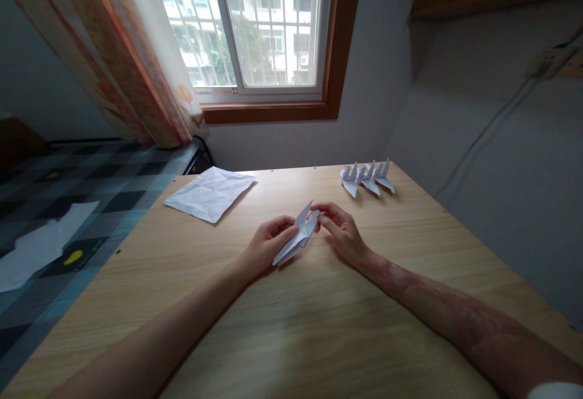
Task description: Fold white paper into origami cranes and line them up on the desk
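Observation:
A white origami crane [298, 242] is held tilted just above the middle of the table. My left hand [269, 242] is closed on its body, the thumb lying along the near side and the fingers behind. My right hand [340, 229] pinches one pointed tip of the same crane between thumb and fingers. Farther back on the right stand three finished-looking paper cranes [368, 180] in a row, with their points upright. At the back left lies a creased square sheet of white paper [210, 194], spread out flat.
The pale wooden table [282, 338] runs up toward the window wall. Left of it is a bed with a checked cover [113, 171], with torn-edged white paper [50, 241] on it. A curtain [122, 53] hangs by the window, and a cable [487, 126] runs down the right wall.

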Demonstrator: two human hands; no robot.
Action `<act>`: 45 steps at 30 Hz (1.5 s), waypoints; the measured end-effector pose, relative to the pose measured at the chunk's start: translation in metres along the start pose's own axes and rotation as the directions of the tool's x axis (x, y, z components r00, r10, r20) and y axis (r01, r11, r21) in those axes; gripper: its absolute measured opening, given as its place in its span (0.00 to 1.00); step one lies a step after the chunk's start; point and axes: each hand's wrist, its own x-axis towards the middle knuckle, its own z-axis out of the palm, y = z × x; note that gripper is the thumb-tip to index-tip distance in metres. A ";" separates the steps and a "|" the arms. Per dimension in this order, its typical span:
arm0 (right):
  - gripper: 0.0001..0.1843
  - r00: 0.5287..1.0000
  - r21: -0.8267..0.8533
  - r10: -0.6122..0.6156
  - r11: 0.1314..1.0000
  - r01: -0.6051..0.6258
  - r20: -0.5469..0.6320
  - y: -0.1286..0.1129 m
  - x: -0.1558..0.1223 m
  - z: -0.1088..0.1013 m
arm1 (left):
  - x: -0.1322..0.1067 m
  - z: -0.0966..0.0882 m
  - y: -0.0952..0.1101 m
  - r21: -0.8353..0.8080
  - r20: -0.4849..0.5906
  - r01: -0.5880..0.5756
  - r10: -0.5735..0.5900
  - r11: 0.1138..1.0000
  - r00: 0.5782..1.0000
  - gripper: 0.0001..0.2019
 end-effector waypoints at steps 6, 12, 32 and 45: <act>0.13 1.000 0.054 0.019 0.998 -0.019 -0.001 0.000 0.002 0.002 | 0.000 0.002 0.003 0.001 -0.025 0.024 -0.024 1.000 0.999 0.23; 0.13 0.999 0.068 0.038 0.997 -0.038 0.007 0.000 0.002 0.003 | -0.001 0.002 0.006 0.000 -0.025 0.028 -0.028 1.000 0.999 0.24; 0.15 0.988 -0.034 0.006 0.999 -0.011 -0.151 -0.007 0.003 0.001 | 0.002 0.001 -0.005 0.078 0.040 -0.038 0.035 0.996 0.999 0.23; 0.12 0.991 0.089 0.051 0.995 -0.041 -0.120 0.011 0.004 0.003 | -0.001 0.003 -0.001 0.154 0.050 -0.087 0.081 0.984 0.996 0.23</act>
